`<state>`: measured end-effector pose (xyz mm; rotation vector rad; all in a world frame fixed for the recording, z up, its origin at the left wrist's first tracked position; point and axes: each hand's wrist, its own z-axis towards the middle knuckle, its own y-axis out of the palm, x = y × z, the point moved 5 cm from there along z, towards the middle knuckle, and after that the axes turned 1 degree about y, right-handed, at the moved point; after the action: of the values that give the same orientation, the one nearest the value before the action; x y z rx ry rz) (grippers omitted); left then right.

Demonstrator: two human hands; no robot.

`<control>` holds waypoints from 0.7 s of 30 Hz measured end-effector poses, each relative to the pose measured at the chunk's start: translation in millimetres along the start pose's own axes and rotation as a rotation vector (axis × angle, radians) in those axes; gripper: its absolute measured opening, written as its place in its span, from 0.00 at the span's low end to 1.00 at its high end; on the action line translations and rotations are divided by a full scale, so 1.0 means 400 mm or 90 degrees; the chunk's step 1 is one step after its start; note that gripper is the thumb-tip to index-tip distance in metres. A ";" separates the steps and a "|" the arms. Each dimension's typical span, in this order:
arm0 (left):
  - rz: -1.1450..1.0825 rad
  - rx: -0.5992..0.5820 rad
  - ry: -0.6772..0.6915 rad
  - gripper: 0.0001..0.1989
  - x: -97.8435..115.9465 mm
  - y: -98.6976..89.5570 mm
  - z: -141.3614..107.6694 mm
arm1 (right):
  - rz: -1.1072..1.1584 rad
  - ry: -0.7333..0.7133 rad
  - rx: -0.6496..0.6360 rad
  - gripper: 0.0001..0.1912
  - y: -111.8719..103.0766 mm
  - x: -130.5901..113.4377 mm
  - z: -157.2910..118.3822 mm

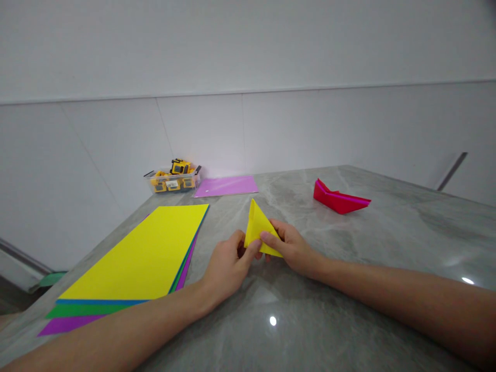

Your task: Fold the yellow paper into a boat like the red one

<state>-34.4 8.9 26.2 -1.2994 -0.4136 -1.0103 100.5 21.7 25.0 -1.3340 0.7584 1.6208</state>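
A small folded piece of yellow paper [258, 227], roughly triangular with its point up, is held between both hands above the table. My left hand [228, 261] grips its lower left edge, thumb in front and fingers behind. On the right side, my right hand [292, 246] pinches the same paper, its thumb lying across the front near the bottom. The two thumb tips are close together. Some fingertips are hidden behind the paper.
A stack of coloured sheets, yellow on top [139, 253], lies left on the grey marbled table [310, 320]. Behind are a clear box [174, 183] of yellow toy vehicles and a pink sheet [227, 186]. A red folded paper boat [339, 199] sits at the right.
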 end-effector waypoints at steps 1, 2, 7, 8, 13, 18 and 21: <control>0.010 0.000 -0.006 0.21 0.001 -0.001 0.001 | -0.005 -0.002 0.003 0.17 0.000 -0.003 -0.001; 0.018 -0.004 -0.010 0.22 0.002 -0.002 0.001 | -0.011 -0.002 0.008 0.17 0.000 -0.004 -0.002; -0.047 -0.104 0.022 0.25 0.013 0.010 0.000 | 0.012 0.001 -0.013 0.18 -0.002 0.001 -0.007; -0.071 -0.126 0.030 0.24 0.014 0.014 -0.001 | 0.028 0.006 -0.037 0.18 0.000 0.004 -0.007; -0.148 -0.192 0.076 0.22 0.009 0.027 -0.004 | 0.118 0.043 -0.126 0.21 0.011 0.025 -0.006; -0.150 -0.258 0.098 0.23 -0.003 0.037 -0.009 | 0.193 0.051 -0.141 0.28 0.013 0.024 -0.007; -0.091 -0.240 0.106 0.22 -0.011 0.032 -0.009 | 0.175 0.035 -0.102 0.26 0.009 0.014 -0.008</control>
<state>-27.3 6.6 14.4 -1.5205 -0.1945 -1.3522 98.4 18.7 18.4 -1.4421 0.8915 1.8999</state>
